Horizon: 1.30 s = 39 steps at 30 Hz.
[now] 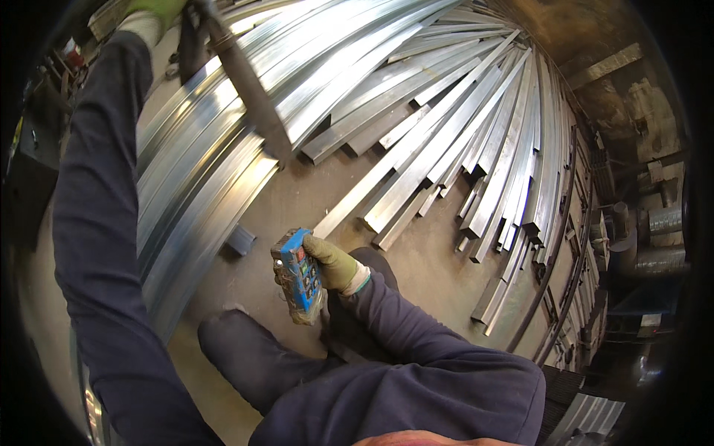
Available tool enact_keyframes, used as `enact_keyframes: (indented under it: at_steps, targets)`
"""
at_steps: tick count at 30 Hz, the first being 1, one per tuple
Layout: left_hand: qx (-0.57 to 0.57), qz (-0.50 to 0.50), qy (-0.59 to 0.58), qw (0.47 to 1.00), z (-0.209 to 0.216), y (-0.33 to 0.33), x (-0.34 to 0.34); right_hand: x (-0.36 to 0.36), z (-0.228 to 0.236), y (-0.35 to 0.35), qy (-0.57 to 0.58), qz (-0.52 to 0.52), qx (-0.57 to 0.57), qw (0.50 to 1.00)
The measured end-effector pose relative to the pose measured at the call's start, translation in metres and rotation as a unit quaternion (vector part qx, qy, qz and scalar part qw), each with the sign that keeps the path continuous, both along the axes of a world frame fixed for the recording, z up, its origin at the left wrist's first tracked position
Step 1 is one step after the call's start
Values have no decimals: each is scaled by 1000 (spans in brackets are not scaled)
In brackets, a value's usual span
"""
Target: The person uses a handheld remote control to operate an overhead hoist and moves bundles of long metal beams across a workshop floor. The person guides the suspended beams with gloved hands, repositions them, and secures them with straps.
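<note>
My right hand [335, 265], in a green and white work glove, is closed around a blue handheld remote control [301, 271]. Its face carries several buttons, and the casing looks grimy, with tape-like wrapping at the lower end. Stretched far forward, my left arm ends at the top left edge, where my left hand [155, 13] wears a similar glove. The picture's edge cuts off its fingers, so what they do is hidden. Close beside that hand, a dark brown flat bar or strap [249, 85] slants down across long shiny metal profiles [201, 171]. Whether my hand touches it I cannot tell.
Many loose rectangular metal tubes [446, 145] lie fanned out ahead, their ends pointing toward me. A short metal piece [241, 241] rests on the floor near my feet. Dark rails [558, 297] and racking run along the right. Ribbed metal sheets [587, 416] sit at the lower right.
</note>
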State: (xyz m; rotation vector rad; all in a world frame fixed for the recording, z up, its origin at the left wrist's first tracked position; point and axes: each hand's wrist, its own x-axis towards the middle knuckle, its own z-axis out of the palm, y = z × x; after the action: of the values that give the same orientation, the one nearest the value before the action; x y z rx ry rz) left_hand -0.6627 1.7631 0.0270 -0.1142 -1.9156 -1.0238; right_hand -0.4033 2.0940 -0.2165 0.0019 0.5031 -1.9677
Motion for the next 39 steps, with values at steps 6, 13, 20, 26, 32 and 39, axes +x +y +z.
enact_keyframes:
  at_steps: [6,13,20,26,32,39]
  targets:
    - [-204,-47,-342,916,25,0,71,47,54,-5,-93,-1,12,996]
    - [-169,31,-596,784,8,-45,341,98,106,31,-236,-34,82,968]
    - [-260,129,-666,687,-30,9,476,126,168,88,-246,-71,123,959]
    - [-296,157,-575,746,-26,22,476,167,199,118,-258,-119,163,945]
    - [-312,114,-535,777,6,6,481,217,220,132,-258,-168,192,932]
    - [-71,80,-608,787,13,-82,461,238,260,133,-257,-190,209,924]
